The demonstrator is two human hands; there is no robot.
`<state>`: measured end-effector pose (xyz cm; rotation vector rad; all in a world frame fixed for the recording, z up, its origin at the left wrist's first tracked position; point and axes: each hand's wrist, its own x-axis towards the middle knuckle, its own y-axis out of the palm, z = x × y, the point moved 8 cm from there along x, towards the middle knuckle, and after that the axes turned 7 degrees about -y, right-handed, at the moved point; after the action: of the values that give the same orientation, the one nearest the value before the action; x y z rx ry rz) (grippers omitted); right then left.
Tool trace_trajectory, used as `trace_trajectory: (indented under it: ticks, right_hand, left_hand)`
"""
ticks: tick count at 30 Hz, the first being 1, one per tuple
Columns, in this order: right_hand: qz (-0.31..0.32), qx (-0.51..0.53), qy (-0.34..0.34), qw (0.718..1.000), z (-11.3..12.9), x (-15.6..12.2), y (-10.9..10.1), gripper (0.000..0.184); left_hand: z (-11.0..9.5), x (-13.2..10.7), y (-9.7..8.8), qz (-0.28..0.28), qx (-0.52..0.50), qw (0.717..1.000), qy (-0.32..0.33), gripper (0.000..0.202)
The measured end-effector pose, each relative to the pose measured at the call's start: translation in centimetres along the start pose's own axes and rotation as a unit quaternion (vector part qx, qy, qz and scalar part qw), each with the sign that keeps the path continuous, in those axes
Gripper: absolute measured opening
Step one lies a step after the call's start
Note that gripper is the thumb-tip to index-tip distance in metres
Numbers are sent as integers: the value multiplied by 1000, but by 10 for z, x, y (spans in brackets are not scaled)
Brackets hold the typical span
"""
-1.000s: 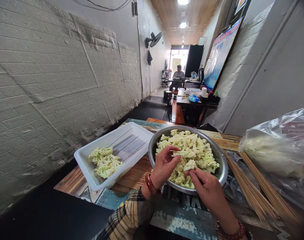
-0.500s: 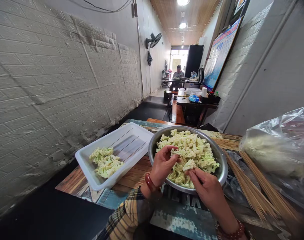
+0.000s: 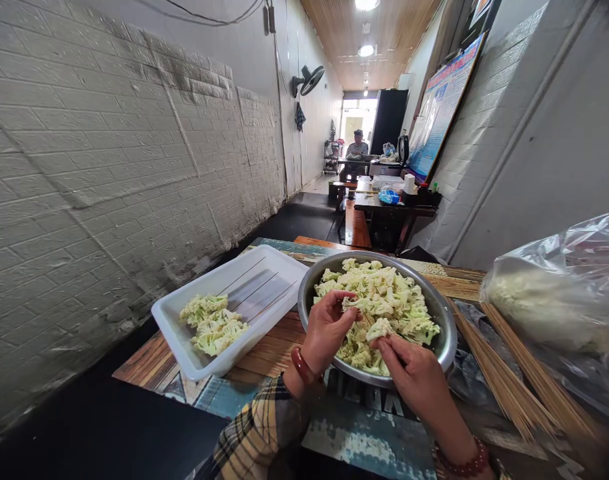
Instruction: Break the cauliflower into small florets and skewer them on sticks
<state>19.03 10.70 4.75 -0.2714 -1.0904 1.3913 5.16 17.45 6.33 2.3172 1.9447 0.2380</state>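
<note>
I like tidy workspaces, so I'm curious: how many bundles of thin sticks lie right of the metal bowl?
2: one bundle nearer the bowl, the other bundle just right of it, by the plastic bag. The bag could hide more.

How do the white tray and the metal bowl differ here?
Shape: the white tray is rectangular; the metal bowl is round.
Colour: the tray is white; the bowl is silvery grey.
Fill: the tray holds a small cauliflower cluster and thin sticks; the bowl holds a much larger cauliflower heap.
Both rest on the table.
</note>
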Motion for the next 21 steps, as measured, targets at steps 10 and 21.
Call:
trace_trajectory:
  ticks: [10,21]
  right_hand:
    - [-18,-31,-5,999,4,1,-4,37]
    - [-16,-20,2,1000,2,1,-4,37]
  left_hand:
    - [1,0,2,14,4,1000,5,21]
    - [5,0,6,24,-56,998,-16,29]
